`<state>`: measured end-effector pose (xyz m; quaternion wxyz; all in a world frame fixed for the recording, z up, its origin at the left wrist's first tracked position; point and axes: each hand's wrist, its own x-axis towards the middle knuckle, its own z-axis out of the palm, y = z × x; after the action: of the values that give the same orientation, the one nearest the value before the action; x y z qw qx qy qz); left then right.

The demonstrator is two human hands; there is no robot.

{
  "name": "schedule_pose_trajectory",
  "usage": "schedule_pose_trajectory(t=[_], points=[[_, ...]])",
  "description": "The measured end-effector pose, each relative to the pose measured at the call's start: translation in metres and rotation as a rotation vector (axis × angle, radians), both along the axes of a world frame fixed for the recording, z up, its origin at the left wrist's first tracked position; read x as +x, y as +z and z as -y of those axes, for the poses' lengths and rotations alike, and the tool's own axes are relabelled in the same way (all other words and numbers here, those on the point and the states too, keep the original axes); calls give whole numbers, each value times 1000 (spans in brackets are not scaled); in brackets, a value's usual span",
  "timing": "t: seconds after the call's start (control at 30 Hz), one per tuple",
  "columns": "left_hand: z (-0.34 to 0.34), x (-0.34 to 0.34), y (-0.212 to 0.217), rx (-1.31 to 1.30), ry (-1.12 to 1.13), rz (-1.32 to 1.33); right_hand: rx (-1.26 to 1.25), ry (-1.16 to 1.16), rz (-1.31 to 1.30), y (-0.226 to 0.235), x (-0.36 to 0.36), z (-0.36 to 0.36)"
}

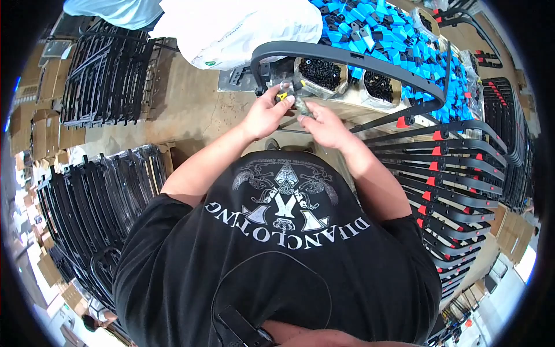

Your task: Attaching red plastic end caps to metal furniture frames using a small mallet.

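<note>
My left hand (266, 115) is closed at the near edge of the workbench, its fingers pinching a small yellow piece (282, 96). Close beside it, my right hand (328, 126) grips a short grey-green object (302, 107) between thumb and fingers; its exact kind is not clear. The two held things nearly meet, and I cannot tell whether they are joined. Just beyond my hands, a dark grey bent tube frame (358, 59) arches over the bench, one end close to my left fingers. Open boxes of small black parts (321, 73) sit beneath it.
Blue plastic pieces (399, 34) are heaped across the bench. A large white bag (231, 26) bulges at the back left. Black bent frames with red pieces (451, 185) crowd my right side. Stacked black frames (110, 81) stand to the left, and another person (98, 315) shows at lower left.
</note>
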<state>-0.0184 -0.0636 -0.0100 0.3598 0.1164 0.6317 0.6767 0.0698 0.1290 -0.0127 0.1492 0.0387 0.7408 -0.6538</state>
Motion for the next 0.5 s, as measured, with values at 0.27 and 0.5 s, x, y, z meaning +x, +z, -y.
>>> schedule_pose_trajectory(t=[0.27,0.5], points=[[-12,35,17,73,209,-144,-147,-70,93,2,19,-23],[13,49,20,77,407,-366,-31,-162,-99,1,37,-45]])
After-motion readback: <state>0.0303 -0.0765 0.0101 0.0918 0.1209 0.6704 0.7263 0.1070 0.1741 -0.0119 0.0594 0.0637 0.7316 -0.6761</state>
